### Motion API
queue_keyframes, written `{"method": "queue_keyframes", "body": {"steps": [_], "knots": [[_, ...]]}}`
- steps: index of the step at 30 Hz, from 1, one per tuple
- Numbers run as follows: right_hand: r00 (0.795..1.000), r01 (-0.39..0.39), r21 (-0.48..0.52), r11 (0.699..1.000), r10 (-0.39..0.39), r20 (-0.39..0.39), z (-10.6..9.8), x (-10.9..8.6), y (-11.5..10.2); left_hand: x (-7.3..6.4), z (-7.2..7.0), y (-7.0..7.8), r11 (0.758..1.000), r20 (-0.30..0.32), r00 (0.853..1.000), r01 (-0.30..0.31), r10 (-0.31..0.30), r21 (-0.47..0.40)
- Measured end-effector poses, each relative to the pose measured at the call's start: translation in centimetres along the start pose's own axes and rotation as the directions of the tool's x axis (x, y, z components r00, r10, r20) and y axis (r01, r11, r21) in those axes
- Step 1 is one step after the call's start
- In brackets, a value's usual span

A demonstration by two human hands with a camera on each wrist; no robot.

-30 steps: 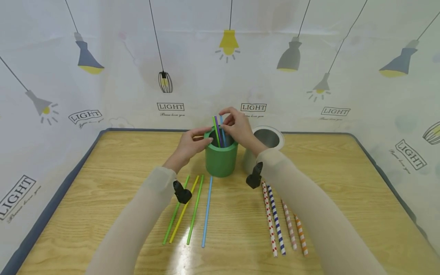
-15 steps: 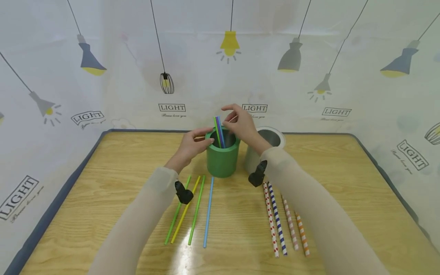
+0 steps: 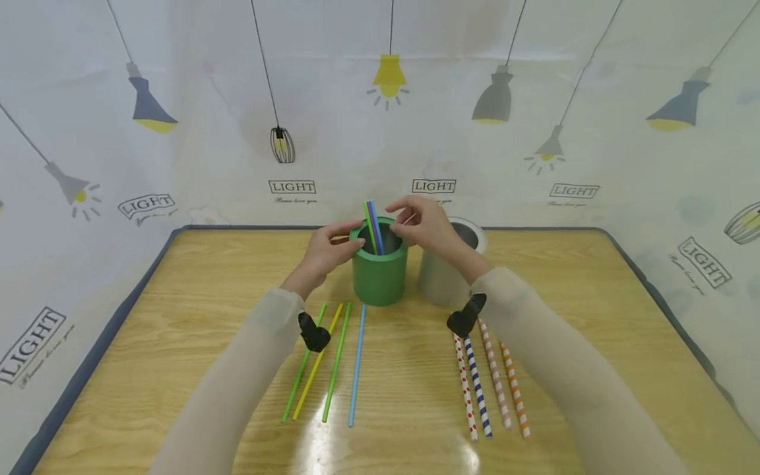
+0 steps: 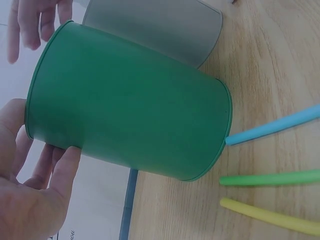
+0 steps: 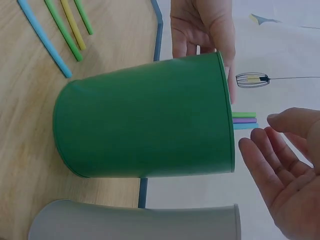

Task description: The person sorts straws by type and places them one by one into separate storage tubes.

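Since the earlier frame one second ago, the right hand has drawn away from the blue inner straw, which now leans close together with its two neighbours. From the left, a first green straw, a yellow straw, a second green straw and a light blue straw lie on the table; they are thin, smooth, straight tubes of one colour each. Above them, the left hand holds the left side of the green cup near its rim, with thumb and fingers curved around the edge. This cup stands upright, a plain smooth cylinder with a thin raised lip and a grey, slightly shiny inside. In it stand the green inner straw, the purple inner straw and the blue one, tilted to the left, their ends above the rim. Beside the right rim, the right hand has its fingers spread and lightly bent, with nothing between them. Next comes a grey cup, also round and smooth, with a pale rim, partly behind the right wrist. Nearer on the right lie four thicker, paper-like straws: red-dotted, blue-striped, pink-striped and orange-striped. Light wood grain covers the table, with a shiny reflection in front.
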State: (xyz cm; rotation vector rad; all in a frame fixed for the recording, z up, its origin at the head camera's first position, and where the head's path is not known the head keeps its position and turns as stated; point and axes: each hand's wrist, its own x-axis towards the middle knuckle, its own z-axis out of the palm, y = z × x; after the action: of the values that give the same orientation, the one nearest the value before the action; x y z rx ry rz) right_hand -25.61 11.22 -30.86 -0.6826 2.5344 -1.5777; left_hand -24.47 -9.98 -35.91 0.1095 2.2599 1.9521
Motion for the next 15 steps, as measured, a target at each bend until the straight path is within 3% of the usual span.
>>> {"method": "queue_keyframes", "body": {"steps": [8,15], "knots": [[0.997,0.003,0.021,1.0,-0.005,0.075,0.8,-2.3,0.1,-0.1,0.0,0.1,1.0,-0.006,1.0,0.012,-0.012,0.002],[0.995,0.047,0.037,0.998,-0.05,0.09,2.1,-4.7,0.9,-0.2,0.0,0.2,1.0,-0.005,1.0,0.007,-0.007,-0.003]]}}
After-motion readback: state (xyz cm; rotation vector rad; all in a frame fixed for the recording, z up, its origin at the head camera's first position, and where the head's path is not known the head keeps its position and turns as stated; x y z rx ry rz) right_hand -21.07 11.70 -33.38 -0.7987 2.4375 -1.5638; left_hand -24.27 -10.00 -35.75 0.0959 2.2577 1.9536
